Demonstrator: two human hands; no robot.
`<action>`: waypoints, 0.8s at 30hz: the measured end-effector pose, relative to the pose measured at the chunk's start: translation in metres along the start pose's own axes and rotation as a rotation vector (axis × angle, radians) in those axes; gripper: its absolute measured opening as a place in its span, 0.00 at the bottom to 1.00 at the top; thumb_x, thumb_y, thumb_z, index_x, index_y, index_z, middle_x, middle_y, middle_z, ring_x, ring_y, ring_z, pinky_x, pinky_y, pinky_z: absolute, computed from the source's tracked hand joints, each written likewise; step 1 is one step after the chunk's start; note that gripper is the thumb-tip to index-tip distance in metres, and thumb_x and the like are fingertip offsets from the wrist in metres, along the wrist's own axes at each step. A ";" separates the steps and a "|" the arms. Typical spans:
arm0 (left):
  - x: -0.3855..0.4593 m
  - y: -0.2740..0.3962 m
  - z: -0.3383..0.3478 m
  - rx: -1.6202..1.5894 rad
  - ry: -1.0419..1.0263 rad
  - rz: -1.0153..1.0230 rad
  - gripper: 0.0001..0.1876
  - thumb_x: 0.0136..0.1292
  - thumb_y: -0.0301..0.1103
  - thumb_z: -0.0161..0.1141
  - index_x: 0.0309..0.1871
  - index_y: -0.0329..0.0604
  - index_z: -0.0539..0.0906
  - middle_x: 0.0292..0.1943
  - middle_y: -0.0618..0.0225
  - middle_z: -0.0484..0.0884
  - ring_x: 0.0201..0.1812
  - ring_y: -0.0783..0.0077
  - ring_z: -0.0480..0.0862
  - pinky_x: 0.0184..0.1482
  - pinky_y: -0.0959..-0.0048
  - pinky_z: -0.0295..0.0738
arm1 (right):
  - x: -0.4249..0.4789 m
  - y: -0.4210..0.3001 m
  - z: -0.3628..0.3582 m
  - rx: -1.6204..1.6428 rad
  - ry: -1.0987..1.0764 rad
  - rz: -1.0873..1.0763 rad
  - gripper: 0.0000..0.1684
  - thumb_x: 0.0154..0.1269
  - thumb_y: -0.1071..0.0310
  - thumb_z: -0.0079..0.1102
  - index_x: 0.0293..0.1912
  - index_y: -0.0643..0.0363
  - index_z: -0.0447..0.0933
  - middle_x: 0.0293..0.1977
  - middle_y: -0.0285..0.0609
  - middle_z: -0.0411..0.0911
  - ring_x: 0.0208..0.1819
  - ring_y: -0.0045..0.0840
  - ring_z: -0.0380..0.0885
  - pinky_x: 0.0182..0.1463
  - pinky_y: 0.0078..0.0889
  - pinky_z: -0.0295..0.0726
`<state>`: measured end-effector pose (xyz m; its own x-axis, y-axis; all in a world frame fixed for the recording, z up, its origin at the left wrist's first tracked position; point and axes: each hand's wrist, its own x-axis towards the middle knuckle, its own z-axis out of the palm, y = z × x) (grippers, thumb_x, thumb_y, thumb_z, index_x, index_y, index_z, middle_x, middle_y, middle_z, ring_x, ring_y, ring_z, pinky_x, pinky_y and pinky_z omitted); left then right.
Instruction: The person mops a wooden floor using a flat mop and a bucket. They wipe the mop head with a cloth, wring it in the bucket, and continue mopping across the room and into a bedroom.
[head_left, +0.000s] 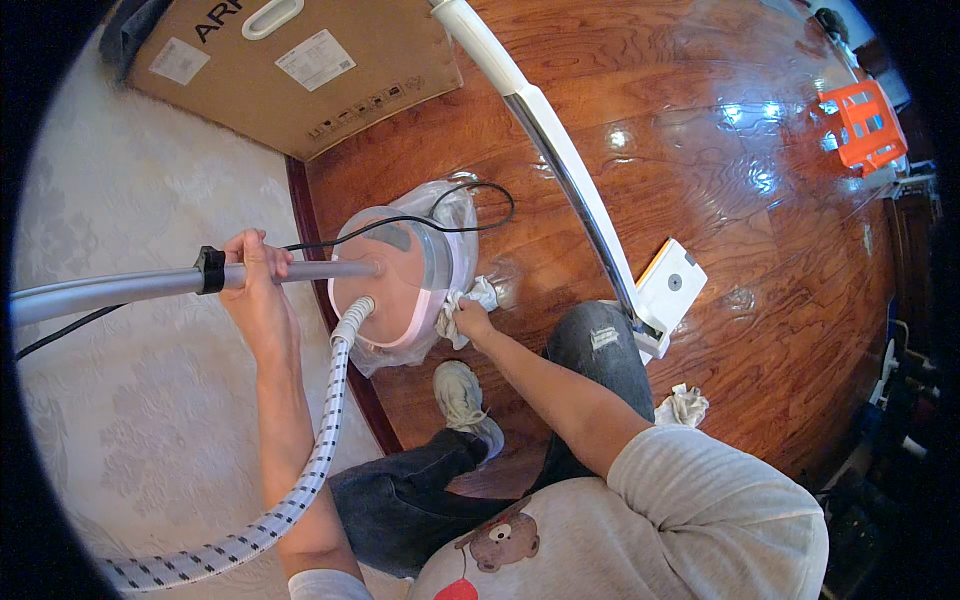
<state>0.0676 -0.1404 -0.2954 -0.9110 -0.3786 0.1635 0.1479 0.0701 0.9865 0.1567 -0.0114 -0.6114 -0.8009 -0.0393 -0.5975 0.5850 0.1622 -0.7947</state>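
Note:
A pink and white garment steamer base (401, 281), partly wrapped in clear plastic, stands on the floor by the wall. My left hand (259, 281) is closed around its upright grey metal pole (322, 271), just beside a black clamp (211, 270). With my right hand (474, 321) I hold a white cloth (457, 307) against the lower side of the base. From the base a checked fabric-covered hose (330, 420) runs past my left forearm. A black cable (420, 220) loops over the top of the base.
A large cardboard box (360, 82) stands along the wall. To the right are a white and chrome curved pole (570, 165), a white flat box (679, 281) and a crumpled cloth (682, 407). An orange plastic stool (862, 126) is farther off.

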 end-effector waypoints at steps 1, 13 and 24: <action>-0.001 0.000 -0.002 0.007 0.010 0.003 0.10 0.59 0.35 0.50 0.33 0.37 0.68 0.16 0.75 0.61 0.20 0.81 0.61 0.32 0.76 0.66 | -0.009 -0.014 -0.001 0.066 0.038 -0.016 0.12 0.47 0.69 0.45 0.31 0.67 0.70 0.29 0.59 0.72 0.36 0.49 0.70 0.41 0.43 0.68; -0.002 0.001 0.001 0.005 0.045 -0.016 0.09 0.59 0.33 0.51 0.33 0.36 0.69 0.16 0.75 0.62 0.20 0.80 0.63 0.31 0.77 0.66 | -0.012 -0.115 -0.020 -0.129 0.413 -0.697 0.09 0.50 0.76 0.41 0.34 0.65 0.67 0.32 0.59 0.70 0.37 0.49 0.70 0.39 0.42 0.68; -0.001 -0.003 -0.007 -0.036 0.023 -0.037 0.08 0.59 0.33 0.51 0.32 0.38 0.69 0.16 0.76 0.61 0.20 0.81 0.62 0.31 0.77 0.65 | 0.002 -0.095 -0.030 -0.138 0.208 -0.499 0.13 0.51 0.76 0.39 0.38 0.60 0.68 0.35 0.58 0.70 0.39 0.49 0.69 0.41 0.42 0.67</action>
<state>0.0710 -0.1465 -0.2989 -0.9069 -0.4016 0.1271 0.1287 0.0230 0.9914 0.0952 0.0031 -0.5339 -0.9931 0.0488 -0.1070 0.1168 0.3022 -0.9461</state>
